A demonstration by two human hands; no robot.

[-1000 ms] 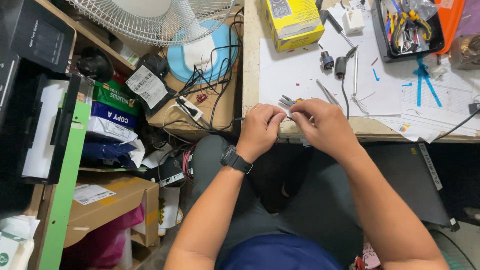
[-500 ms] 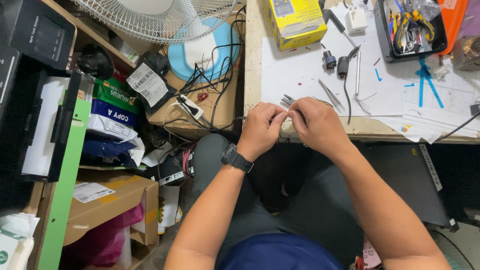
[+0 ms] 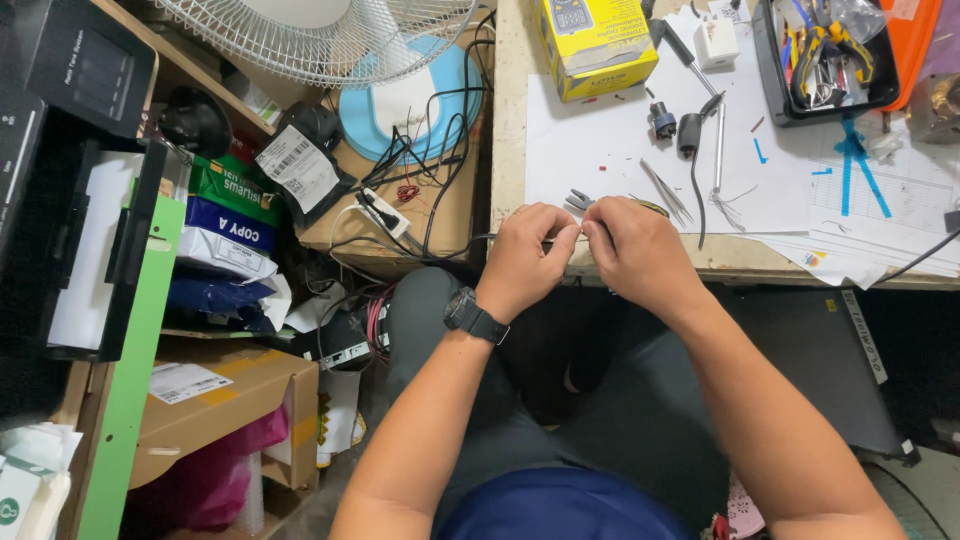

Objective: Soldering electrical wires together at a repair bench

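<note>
Both hands, left hand [image 3: 527, 255] and right hand [image 3: 632, 250], pinch a thin wire [image 3: 482, 240] lying left-right.

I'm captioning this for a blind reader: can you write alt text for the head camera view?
Seen from above, a seated person's left hand and right hand pinch a thin dark wire together at the edge of a cluttered workbench. Tweezers lie just beyond; a white fan stands on the left.
</note>
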